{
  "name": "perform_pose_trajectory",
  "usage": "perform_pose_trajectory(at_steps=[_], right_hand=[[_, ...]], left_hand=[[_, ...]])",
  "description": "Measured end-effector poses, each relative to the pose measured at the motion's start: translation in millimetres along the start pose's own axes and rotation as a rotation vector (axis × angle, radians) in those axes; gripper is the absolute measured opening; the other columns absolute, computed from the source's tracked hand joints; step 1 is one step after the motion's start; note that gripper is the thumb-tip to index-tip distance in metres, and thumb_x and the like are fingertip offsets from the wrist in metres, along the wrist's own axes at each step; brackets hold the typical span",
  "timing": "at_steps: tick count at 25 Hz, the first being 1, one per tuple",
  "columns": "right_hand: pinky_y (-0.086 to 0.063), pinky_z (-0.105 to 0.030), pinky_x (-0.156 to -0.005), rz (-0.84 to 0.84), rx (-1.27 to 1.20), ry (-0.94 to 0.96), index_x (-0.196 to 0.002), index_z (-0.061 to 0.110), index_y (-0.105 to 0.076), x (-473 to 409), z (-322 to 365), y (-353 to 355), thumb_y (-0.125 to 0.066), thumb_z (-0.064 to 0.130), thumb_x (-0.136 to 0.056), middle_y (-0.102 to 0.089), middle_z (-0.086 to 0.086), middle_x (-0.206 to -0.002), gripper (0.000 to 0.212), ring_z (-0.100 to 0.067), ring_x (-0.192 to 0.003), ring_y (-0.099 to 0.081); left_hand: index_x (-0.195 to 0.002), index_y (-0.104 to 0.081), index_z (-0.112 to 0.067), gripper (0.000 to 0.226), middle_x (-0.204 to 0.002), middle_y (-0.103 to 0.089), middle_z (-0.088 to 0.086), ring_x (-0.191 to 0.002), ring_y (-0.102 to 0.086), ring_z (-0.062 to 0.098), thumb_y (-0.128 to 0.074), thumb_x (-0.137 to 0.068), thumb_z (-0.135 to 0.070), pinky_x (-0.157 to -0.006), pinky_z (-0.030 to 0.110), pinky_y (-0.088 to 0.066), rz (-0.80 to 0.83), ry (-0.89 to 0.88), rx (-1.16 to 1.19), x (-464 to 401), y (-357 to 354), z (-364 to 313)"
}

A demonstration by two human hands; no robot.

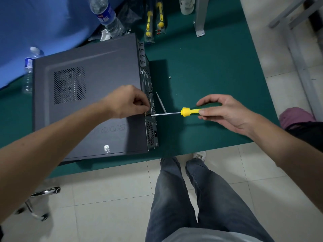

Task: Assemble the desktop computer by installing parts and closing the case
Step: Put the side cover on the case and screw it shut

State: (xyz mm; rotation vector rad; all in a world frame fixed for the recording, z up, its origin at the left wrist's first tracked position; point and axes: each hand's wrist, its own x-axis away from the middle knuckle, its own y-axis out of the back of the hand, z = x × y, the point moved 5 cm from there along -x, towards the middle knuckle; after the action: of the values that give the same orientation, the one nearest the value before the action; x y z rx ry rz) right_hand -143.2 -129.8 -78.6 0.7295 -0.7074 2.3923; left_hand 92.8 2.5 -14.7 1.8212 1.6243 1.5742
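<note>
While right hand (pixel 225 113) grips screwdriver (pixel 174 113), tip meets case (pixel 87 95) rear.

Dim, even light; soft shadows, wide-angle bending and blur toward edges.

Left grip (pixel 128 102) pinched, fingers curled; right grip (pixel 225 112) curled, palm up

One computer case (pixel 87 102), two water bottles (pixel 106 16), three yellow-handled screwdrivers (pixel 189 111), one loose screw (pixel 169 77).
</note>
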Motion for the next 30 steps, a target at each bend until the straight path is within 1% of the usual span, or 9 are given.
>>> perform_pose_trajectory(at_steps=[3, 5, 9, 13, 17, 22, 25, 28, 30], right_hand=[[-0.058, -0.022, -0.069, -0.014, 0.056, -0.002, -0.095, 0.008, -0.069, -0.7, 5.1, 3.1, -0.073, -0.006, -0.077, -0.073, -0.009, -0.082, 0.023, -0.021, -0.074, -0.071], [-0.058, -0.023, -0.062, -0.079, 0.142, 0.032, -0.093, 0.010, -0.070, -1.6, 7.8, 4.9, -0.077, 0.005, -0.078, -0.074, -0.008, -0.083, 0.017, -0.019, -0.073, -0.072], [-0.050, -0.024, -0.048, -0.126, 0.320, 0.036, -0.082, 0.015, -0.071, -7.7, 9.7, 1.7, -0.073, 0.031, -0.086, -0.071, -0.003, -0.079, 0.016, -0.014, -0.059, -0.061], [-0.052, -0.026, -0.056, -0.072, 0.157, -0.003, -0.091, 0.012, -0.068, -8.6, 12.8, 5.2, -0.069, 0.009, -0.087, -0.062, 0.002, -0.079, 0.005, -0.014, -0.064, -0.059], [-0.046, -0.023, -0.043, -0.193, 0.330, -0.023, -0.087, 0.009, -0.067, -9.8, 10.6, 3.9, -0.065, 0.034, -0.093, -0.064, -0.005, -0.069, 0.025, -0.015, -0.048, -0.056], [-0.047, -0.026, -0.048, -0.100, 0.208, -0.045, -0.088, 0.013, -0.064, -6.7, 9.9, 6.3, -0.071, 0.014, -0.087, -0.062, 0.000, -0.085, 0.008, -0.015, -0.055, -0.053], [-0.043, -0.023, -0.043, -0.146, 0.398, -0.066, -0.086, 0.008, -0.066, -7.8, 5.6, 3.9, -0.064, 0.036, -0.093, -0.069, -0.004, -0.071, 0.029, -0.014, -0.048, -0.053], [-0.045, -0.025, -0.047, -0.093, 0.268, -0.073, -0.089, 0.015, -0.065, -6.7, 4.1, 6.4, -0.068, 0.021, -0.089, -0.062, 0.005, -0.077, 0.006, -0.012, -0.057, -0.053], [-0.045, -0.025, -0.047, -0.097, 0.210, -0.033, -0.087, 0.017, -0.063, -5.7, 6.6, 8.8, -0.071, 0.015, -0.087, -0.063, 0.001, -0.077, 0.008, -0.014, -0.056, -0.054]], left_hand=[[-0.108, -0.069, -0.016, 0.017, -0.103, -0.060, 0.003, -0.091, -0.055, 0.017, -0.064, -0.092, -0.016, -0.085, 0.031, -0.045, -0.467, 0.063, 0.058, 31.5, -7.0, 18.4], [-0.131, -0.058, -0.014, 0.036, -0.125, -0.051, 0.013, -0.116, -0.047, 0.029, -0.058, -0.096, -0.021, -0.099, 0.039, -0.038, -0.565, 0.151, -0.001, 46.3, -28.2, 24.8], [-0.150, -0.037, -0.020, 0.051, -0.153, -0.033, 0.014, -0.140, -0.029, 0.031, -0.036, -0.101, -0.032, -0.112, 0.047, -0.024, -0.576, 0.261, -0.086, 45.0, -60.3, 22.1], [-0.150, -0.036, -0.023, 0.052, -0.153, -0.033, 0.011, -0.140, -0.028, 0.029, -0.029, -0.100, -0.036, -0.111, 0.047, -0.025, -0.611, 0.278, -0.141, 43.4, -65.2, 23.4], [-0.150, -0.037, -0.024, 0.052, -0.152, -0.034, 0.009, -0.139, -0.030, 0.029, -0.030, -0.100, -0.037, -0.109, 0.046, -0.027, -0.621, 0.280, -0.159, 42.6, -64.9, 24.8], [-0.149, -0.038, -0.025, 0.052, -0.152, -0.034, 0.009, -0.139, -0.030, 0.028, -0.030, -0.099, -0.037, -0.109, 0.047, -0.028, -0.622, 0.286, -0.156, 42.7, -64.4, 24.5], [-0.149, -0.038, -0.025, 0.052, -0.152, -0.034, 0.009, -0.139, -0.030, 0.028, -0.032, -0.099, -0.036, -0.109, 0.047, -0.028, -0.627, 0.293, -0.155, 43.0, -64.1, 24.1], [-0.149, -0.038, -0.025, 0.052, -0.152, -0.034, 0.009, -0.139, -0.030, 0.028, -0.033, -0.099, -0.035, -0.109, 0.046, -0.027, -0.629, 0.294, -0.151, 43.4, -63.6, 23.4], [-0.149, -0.039, -0.025, 0.052, -0.152, -0.035, 0.009, -0.139, -0.030, 0.028, -0.034, -0.099, -0.035, -0.108, 0.046, -0.028, -0.635, 0.294, -0.151, 43.6, -63.7, 23.0]])
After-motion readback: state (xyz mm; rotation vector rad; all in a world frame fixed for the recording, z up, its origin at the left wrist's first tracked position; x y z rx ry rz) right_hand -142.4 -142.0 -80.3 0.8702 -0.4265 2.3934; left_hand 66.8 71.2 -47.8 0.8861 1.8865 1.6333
